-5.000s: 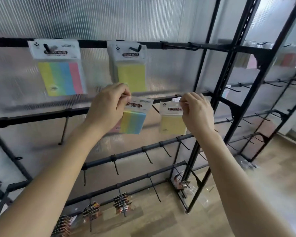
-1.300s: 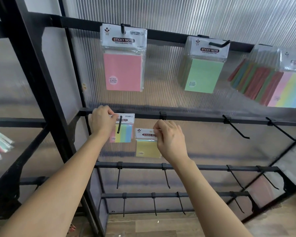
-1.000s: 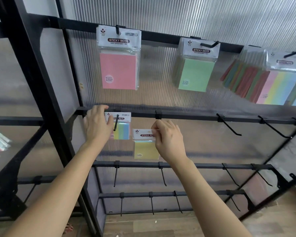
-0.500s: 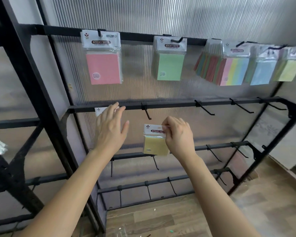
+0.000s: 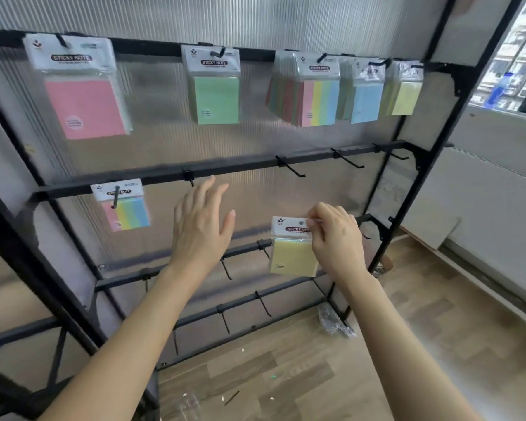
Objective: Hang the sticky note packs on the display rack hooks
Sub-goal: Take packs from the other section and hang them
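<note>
Now right hand pinches yellow pack by its header, left hand open, empty; pack could miss hook, drop.

We seem to be in a small stationery shop or a mock-up of one. A black rack with rows of hooks carries hanging packs of sticky notes before a ribbed panel, on a wood-look floor beside a window.
</note>
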`<state>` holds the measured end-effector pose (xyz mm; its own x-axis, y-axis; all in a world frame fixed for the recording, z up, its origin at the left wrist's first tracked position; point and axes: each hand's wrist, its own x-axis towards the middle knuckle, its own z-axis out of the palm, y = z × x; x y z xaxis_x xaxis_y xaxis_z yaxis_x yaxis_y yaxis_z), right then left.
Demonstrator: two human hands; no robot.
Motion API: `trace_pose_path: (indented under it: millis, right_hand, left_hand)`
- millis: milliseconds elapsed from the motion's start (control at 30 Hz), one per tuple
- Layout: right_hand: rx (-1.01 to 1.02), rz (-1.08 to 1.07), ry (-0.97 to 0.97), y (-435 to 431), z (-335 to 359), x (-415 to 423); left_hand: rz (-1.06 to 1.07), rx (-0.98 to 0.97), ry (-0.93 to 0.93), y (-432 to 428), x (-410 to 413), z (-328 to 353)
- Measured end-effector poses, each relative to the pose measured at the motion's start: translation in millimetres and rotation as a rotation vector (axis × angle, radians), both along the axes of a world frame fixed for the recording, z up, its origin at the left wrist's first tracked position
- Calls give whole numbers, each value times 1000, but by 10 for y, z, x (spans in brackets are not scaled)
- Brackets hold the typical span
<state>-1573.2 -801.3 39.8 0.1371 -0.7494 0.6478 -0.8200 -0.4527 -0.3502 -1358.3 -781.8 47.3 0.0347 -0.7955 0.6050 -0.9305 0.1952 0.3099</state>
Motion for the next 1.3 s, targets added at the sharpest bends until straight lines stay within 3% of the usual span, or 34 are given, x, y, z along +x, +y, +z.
trace_pose_path:
  millis: [233, 700, 1300]
  right_hand:
    - [-47, -34, -45, -255, 51, -786]
    - [-68, 32, 19, -1324, 528, -2530]
    - [-146, 150, -89, -2874, 1377, -3103]
  left_hand:
    - [-52, -25, 5, -290, -803, 119]
    - [55, -107, 53, -1172, -2611, 292]
    - [161, -350, -105, -2619, -3255, 735]
